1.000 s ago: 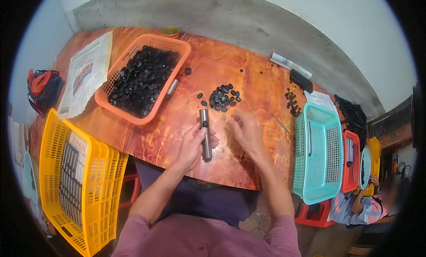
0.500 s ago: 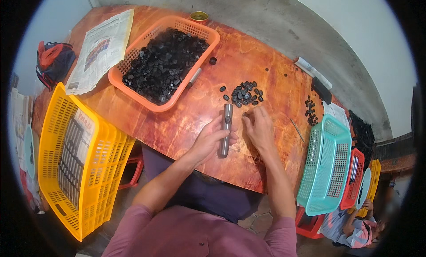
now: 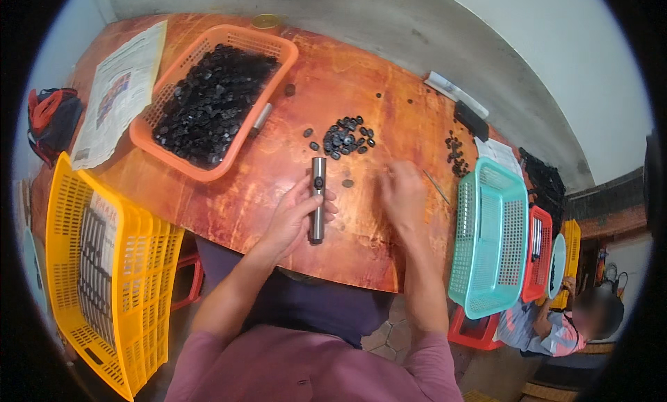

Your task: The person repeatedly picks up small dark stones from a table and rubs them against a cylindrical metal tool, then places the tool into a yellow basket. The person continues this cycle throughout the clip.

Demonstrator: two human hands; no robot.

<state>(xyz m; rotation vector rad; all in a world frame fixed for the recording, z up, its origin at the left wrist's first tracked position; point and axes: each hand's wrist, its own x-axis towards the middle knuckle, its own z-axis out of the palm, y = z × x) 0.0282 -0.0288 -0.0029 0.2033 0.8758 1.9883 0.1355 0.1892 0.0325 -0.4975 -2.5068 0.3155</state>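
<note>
The person's left hand (image 3: 295,211) is closed around a metal tube (image 3: 317,227), thumb laid along it and fingers curled behind. They have the tube over the worktop (image 3: 347,76), to the right of the orange basket (image 3: 208,174) and nearer the person's body than most of it. A small dark oval piece (image 3: 319,182) shows on the tube just beyond the thumb; whether it is set in or only resting there, I can't make out.

The right hand (image 3: 403,197), farther right of the orange basket than the tube, is a blur with the fingers bent; I cannot tell how far open it is or whether it has hold of anything. A lone dark disc (image 3: 347,183) lies between the two hands.

The orange basket is heaped with black parts (image 3: 215,100). Right of it is a loose pile of black ovals (image 3: 340,135), a couple sitting apart. Against its right side lies another metal tube (image 3: 262,116), and to its left a newspaper sheet (image 3: 118,96). Well to its right stands a teal basket (image 3: 514,218).
</note>
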